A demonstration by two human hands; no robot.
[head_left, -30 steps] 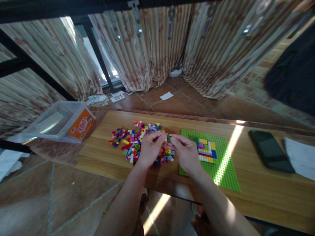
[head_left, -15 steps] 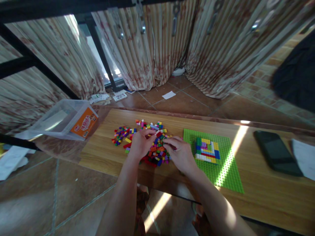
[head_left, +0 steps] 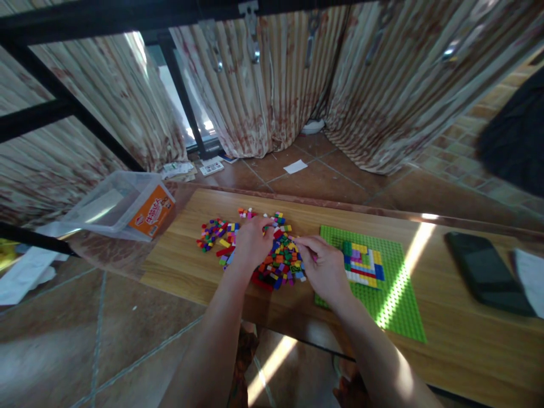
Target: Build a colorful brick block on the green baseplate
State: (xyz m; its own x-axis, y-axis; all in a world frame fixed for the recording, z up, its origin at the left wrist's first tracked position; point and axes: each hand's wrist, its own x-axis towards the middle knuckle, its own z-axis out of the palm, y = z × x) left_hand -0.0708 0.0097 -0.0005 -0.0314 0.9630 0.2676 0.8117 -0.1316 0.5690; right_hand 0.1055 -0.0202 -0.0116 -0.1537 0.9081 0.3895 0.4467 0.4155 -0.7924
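A pile of small coloured bricks (head_left: 278, 263) lies on the wooden table (head_left: 191, 266). My left hand (head_left: 251, 245) rests on the pile's far left part with its fingers curled down into the bricks. My right hand (head_left: 325, 266) sits at the pile's right edge, fingers pinched together at the bricks; what they hold is too small to make out. Just right of that hand a green baseplate (head_left: 395, 300) carries a low stack of yellow, blue, red and white bricks (head_left: 363, 263).
A clear plastic box with an orange label (head_left: 123, 207) stands off the table's left end. A dark phone (head_left: 487, 272) and a white sheet (head_left: 531, 275) lie at the right. Striped curtains (head_left: 263, 85) hang behind, over a tiled floor.
Both hands came down from a raised pinch on a small green brick to the pile. The left hand moved to the far side; the right stays at the pile's right edge.
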